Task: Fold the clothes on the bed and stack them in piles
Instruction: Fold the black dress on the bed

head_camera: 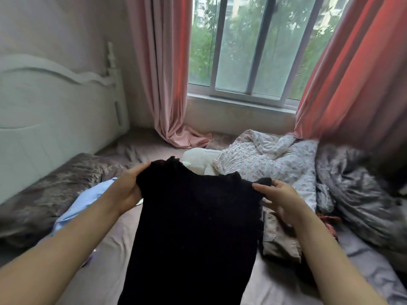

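A black knitted garment (193, 221) with frilled edges hangs lifted in front of me over the bed (114, 256). My left hand (128, 188) grips its upper left corner, fingers curled over the fabric. My right hand (279, 197) pinches the upper right corner between thumb and fingers. A light blue garment (88, 201) lies on the bed under my left forearm. A brown garment (279, 236) lies crumpled beneath my right wrist. A white floral garment (271, 159) is heaped behind, with a cream plush item (198, 160) beside it.
A grey crumpled duvet (361, 194) fills the right side of the bed. A brownish pillow (50, 186) lies at the left by the white headboard (55, 111). Pink curtains (169, 84) frame the window (253, 45); one curtain's hem pools on the mattress.
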Tool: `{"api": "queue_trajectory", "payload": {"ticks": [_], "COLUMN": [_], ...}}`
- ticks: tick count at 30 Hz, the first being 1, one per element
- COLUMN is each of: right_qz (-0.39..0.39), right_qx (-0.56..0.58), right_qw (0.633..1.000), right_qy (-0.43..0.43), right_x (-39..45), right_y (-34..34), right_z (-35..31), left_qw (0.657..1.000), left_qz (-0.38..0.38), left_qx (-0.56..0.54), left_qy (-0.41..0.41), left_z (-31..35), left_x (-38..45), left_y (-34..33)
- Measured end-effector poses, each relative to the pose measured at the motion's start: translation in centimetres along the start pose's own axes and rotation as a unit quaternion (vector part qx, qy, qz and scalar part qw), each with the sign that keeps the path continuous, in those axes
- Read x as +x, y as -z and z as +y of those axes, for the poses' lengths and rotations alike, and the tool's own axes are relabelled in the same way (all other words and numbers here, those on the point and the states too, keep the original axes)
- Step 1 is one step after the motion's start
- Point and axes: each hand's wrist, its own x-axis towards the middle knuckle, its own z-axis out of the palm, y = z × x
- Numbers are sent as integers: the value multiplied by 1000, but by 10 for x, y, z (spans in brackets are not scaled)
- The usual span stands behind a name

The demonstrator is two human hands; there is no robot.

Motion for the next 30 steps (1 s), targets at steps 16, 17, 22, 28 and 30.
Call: {"api": "queue_trajectory", "payload": {"ticks": [16, 17, 22, 28, 30], "right_qz": [121, 137, 157, 77, 67], "right_qx": [-424, -438, -474, -419, -385], "right_qw": [862, 850, 789, 844, 866], "right_qy": [248, 260, 357, 325, 311], "right_x": [-15, -15, -26, -66, -71], "right_y": [-8, -11, -32, -91, -111], "right_z": [-28, -29, -53, -106, -116], "left_qw": [921, 892, 823, 909, 919], "left_qz": [145, 175, 202, 59, 21], "left_qx": [296, 343, 364, 213, 210], "left_qy": [-205, -238, -387, -354, -334], "left_z": [46, 47, 71, 124, 145], "left_x": [-54, -54, -50, -42, -32], "left_y": [14, 19, 45, 89, 103]}}
